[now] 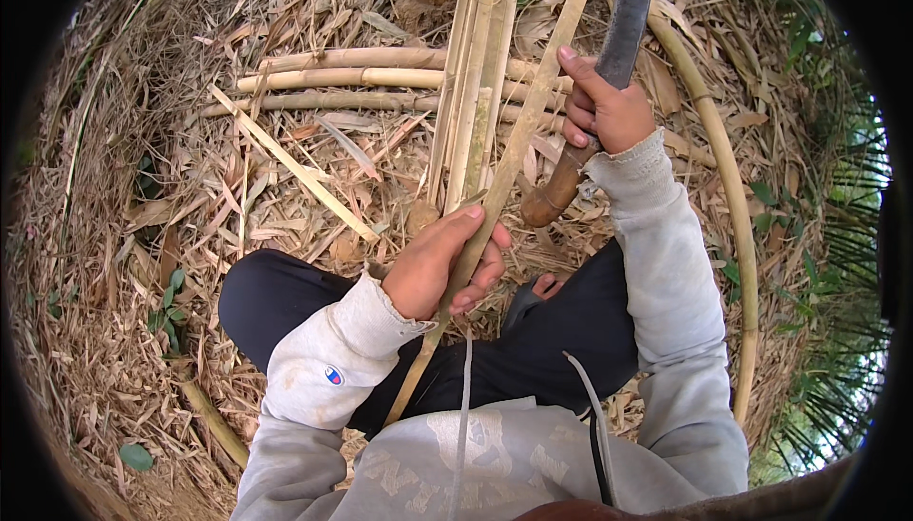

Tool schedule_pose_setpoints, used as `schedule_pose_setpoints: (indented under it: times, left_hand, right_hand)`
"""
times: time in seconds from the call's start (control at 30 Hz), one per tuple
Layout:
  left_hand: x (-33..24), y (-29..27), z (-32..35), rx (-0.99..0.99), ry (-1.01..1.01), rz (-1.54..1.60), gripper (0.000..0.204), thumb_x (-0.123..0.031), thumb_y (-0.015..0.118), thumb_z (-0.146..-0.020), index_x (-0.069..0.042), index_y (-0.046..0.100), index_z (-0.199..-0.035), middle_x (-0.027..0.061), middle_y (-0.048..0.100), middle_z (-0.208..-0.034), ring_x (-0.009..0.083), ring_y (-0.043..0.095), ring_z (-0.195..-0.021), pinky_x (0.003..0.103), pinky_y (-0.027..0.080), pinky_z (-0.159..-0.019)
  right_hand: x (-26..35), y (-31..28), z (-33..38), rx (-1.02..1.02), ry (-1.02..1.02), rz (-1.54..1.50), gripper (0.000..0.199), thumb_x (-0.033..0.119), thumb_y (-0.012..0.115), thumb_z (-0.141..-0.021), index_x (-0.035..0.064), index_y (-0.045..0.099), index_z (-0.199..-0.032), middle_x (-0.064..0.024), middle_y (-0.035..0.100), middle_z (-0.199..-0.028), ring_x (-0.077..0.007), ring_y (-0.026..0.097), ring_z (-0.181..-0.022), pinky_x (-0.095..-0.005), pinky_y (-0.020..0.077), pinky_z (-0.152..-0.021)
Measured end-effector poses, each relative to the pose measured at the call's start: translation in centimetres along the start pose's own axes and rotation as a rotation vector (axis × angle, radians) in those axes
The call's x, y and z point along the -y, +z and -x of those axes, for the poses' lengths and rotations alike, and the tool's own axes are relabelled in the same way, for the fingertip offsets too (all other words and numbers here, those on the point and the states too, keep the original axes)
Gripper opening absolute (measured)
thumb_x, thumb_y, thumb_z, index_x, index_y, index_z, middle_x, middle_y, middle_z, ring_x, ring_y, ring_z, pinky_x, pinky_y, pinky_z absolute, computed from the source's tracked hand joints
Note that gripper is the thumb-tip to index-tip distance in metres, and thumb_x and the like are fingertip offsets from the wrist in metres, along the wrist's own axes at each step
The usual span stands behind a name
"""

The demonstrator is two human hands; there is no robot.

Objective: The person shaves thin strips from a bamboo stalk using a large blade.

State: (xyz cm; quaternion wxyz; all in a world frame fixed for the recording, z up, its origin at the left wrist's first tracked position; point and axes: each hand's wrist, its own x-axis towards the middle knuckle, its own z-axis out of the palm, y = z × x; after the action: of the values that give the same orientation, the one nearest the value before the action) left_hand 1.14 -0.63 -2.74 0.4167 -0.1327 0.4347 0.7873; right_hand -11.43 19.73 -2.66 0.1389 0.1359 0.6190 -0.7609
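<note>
left hand point(442, 269) gripping bamboo strip point(518, 145), right hand point(604, 107) raising machete point(618, 36)

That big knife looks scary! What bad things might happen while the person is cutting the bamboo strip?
The right hand holds a long knife whose blade lies against the bamboo strip. The left hand grips that same strip lower down, so a slip might send the blade toward those fingers. The strip also runs down over the person's legs, so a slipping blade might reach them too. Split bamboo edges may also give splinters.
</note>
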Motion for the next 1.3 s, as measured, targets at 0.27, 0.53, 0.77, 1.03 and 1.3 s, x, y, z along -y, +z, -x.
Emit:
schedule_pose_setpoints:
  times: [0.27, 0.53, 0.77, 1.03, 1.3]
  left_hand:
    - [-1.5, 0.4, 0.5, -0.156, 0.129, -0.02, 0.032, -0.034, 0.033, -0.103, -0.006, 0.048, -0.103, 0.0026, 0.043, -0.06, 0.006, 0.025, -0.039, 0.02, 0.022, -0.036]
    - [-1.5, -0.2, 0.6, -0.254, 0.218, -0.063, 0.025, -0.034, 0.034, -0.103, -0.013, 0.047, -0.103, -0.0027, 0.03, -0.057, 0.0054, 0.019, -0.038, 0.021, 0.016, -0.035]
    - [-1.0, 0.1, 1.7, -0.179, 0.129, 0.023, 0.025, -0.034, 0.034, -0.103, -0.013, 0.043, -0.093, -0.0049, 0.025, -0.055, 0.0052, 0.016, -0.038, 0.023, 0.012, -0.035]
    - [-0.4, 0.0, 2.4, -0.301, 0.188, -0.023, 0.024, -0.033, 0.035, -0.103, -0.012, 0.042, -0.093, -0.0049, 0.025, -0.055, 0.0049, 0.017, -0.037, 0.023, 0.013, -0.035]
    - [0.9, -0.3, 3.7, -0.234, 0.204, 0.002, 0.027, -0.036, 0.037, -0.103, -0.012, 0.043, -0.092, -0.0048, 0.026, -0.055, 0.0049, 0.018, -0.038, 0.023, 0.013, -0.035]
  right_hand:
    - [-0.9, 1.2, 1.7, 0.069, 0.035, 0.176, 0.057, 0.054, 0.041, -0.097, 0.0005, 0.058, -0.087, 0.0056, 0.03, -0.053, -0.0066, 0.03, -0.042, -0.0257, 0.0307, -0.04]
    - [-3.9, 3.2, 4.1, 0.425, -0.646, 0.979, 0.063, 0.062, 0.042, -0.092, 0.0027, 0.049, -0.074, -0.0125, 0.048, -0.058, -0.032, 0.051, -0.054, -0.038, 0.0414, -0.051]
    - [-2.8, 2.3, 2.1, 0.228, -0.652, 1.161, 0.063, 0.066, 0.047, -0.088, 0.0047, 0.055, -0.074, -0.0148, 0.058, -0.062, -0.0363, 0.061, -0.058, -0.0444, 0.0476, -0.052]
    - [-4.1, 2.0, 2.5, 0.424, -0.829, 1.225, 0.061, 0.067, 0.051, -0.085, 0.0071, 0.055, -0.071, -0.0113, 0.057, -0.061, -0.0328, 0.061, -0.058, -0.0438, 0.0481, -0.052]
    - [-1.7, -0.4, -1.4, 0.13, -0.663, 1.129, 0.067, 0.064, 0.031, -0.094, 0.006, 0.058, -0.074, -0.012, 0.053, -0.055, -0.0317, 0.057, -0.053, -0.0406, 0.0454, -0.054]
